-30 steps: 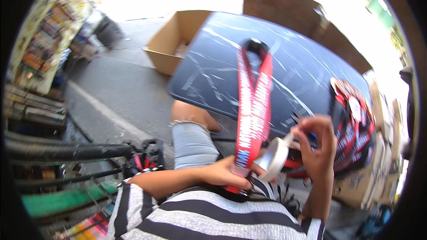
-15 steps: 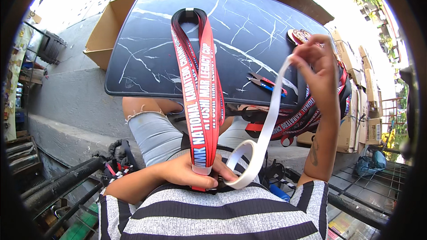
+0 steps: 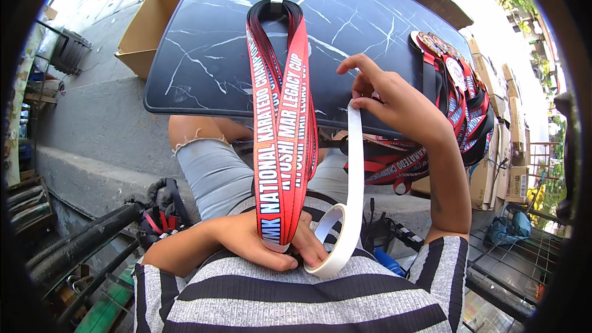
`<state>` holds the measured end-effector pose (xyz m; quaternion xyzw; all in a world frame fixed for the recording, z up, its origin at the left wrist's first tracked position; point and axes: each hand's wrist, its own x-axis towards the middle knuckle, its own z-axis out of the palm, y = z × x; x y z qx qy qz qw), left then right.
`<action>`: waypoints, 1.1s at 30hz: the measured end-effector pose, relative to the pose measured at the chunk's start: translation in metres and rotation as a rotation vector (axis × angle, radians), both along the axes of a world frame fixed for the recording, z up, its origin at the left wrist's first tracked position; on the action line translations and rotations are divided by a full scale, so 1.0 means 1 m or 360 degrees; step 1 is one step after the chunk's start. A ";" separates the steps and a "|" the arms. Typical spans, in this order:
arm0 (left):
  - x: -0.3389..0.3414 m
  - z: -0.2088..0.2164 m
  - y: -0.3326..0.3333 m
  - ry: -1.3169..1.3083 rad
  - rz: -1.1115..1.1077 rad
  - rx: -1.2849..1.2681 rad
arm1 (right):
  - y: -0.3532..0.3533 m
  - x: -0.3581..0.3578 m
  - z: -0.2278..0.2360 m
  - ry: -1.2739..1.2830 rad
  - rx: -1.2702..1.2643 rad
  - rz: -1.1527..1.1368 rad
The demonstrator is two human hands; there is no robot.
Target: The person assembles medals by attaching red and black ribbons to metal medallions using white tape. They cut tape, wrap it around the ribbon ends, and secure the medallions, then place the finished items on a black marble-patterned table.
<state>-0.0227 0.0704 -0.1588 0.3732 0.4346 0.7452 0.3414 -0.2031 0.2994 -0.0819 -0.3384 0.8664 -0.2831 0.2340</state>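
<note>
A folded bundle of red and black printed medal ribbons [image 3: 271, 148] stretches from the table's middle toward my body. At its near end my left hand [image 3: 250, 240] grips the bundle, its fingertips also inside the ring of a white tape roll [image 3: 339, 258]. A strip of white tape [image 3: 356, 160] runs up from the roll. Its free end is pinched between thumb and finger of my right hand [image 3: 394, 102], raised over the table's near edge. White bands wrap the bundle's far loop and near end.
The dark marble-patterned table [image 3: 209, 43] is in front of me. A pile of medals [image 3: 441, 46] with red ribbons [image 3: 459, 108] hangs over its right side. Cardboard boxes stand at the left [image 3: 148, 31] and right [image 3: 518, 179]. Metal racks [image 3: 80, 240] flank me.
My right hand has moved left and slightly down with the tape end, and the strip now stands more upright. The snips seen before are hidden behind that hand. The view has shifted slightly.
</note>
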 end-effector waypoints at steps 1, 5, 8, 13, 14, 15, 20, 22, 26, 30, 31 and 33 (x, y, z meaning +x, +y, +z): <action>0.001 0.000 0.000 0.0029 -0.0010 -0.0003 | -0.001 -0.002 0.000 -0.0007 0.0020 0.0033; 0.002 -0.002 0.001 -0.0007 -0.0018 0.0015 | -0.007 -0.005 -0.001 0.0009 0.0051 0.0042; 0.001 -0.004 0.002 0.0015 -0.0035 0.0022 | -0.007 -0.005 -0.003 0.0553 0.0074 -0.0042; 0.003 -0.004 0.002 0.0067 0.0051 0.0045 | 0.013 -0.001 0.000 0.0510 -0.0085 -0.0266; 0.004 -0.004 0.002 0.0013 0.0091 0.0029 | 0.021 0.003 0.001 0.0539 -0.0044 -0.0349; 0.004 -0.002 0.003 0.0005 0.0129 0.0027 | 0.029 0.007 0.002 0.0586 -0.0009 -0.0442; 0.004 0.000 0.005 -0.0073 0.0173 -0.0015 | 0.055 0.033 -0.004 0.0483 0.0091 -0.0444; 0.005 -0.001 0.004 -0.0196 0.0082 -0.0114 | 0.063 0.040 -0.003 0.0372 0.0249 -0.0513; 0.007 -0.010 0.009 -0.0164 0.0079 -0.0051 | 0.068 0.046 0.007 0.0569 0.0133 -0.0387; 0.005 -0.018 0.022 0.0091 0.0104 0.0203 | 0.074 0.064 0.027 -0.0171 0.0030 -0.0586; 0.004 -0.018 0.021 0.0143 0.0010 0.0234 | 0.077 0.069 0.034 -0.0473 0.0067 -0.0638; 0.001 -0.015 0.009 0.0157 -0.0067 0.0167 | 0.078 0.077 0.033 -0.0585 0.0086 -0.0398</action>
